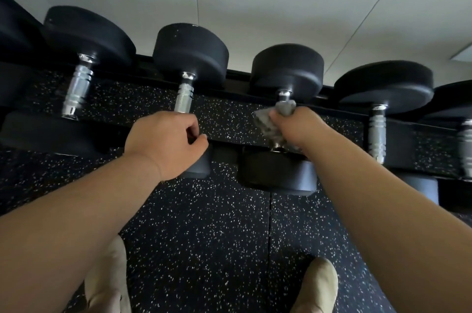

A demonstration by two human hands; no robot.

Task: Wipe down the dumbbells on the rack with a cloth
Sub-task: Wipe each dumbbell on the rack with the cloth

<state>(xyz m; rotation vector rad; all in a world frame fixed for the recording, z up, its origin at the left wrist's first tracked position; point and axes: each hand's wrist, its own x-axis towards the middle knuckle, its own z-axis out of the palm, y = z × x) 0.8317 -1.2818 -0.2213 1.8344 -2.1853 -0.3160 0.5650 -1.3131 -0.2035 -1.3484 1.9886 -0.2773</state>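
Currently: our right hand [296, 128] clenches cloth [264, 122] round dumbbell handle [284, 94], axis running away from us; left hand [166, 141] grips neighbouring handle [184, 98].

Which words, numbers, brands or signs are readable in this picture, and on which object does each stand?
None can be read.
The dumbbell heads show no weight number or brand on the sides that face the camera.
The cloth, the rack and the speckled floor carry no lettering.
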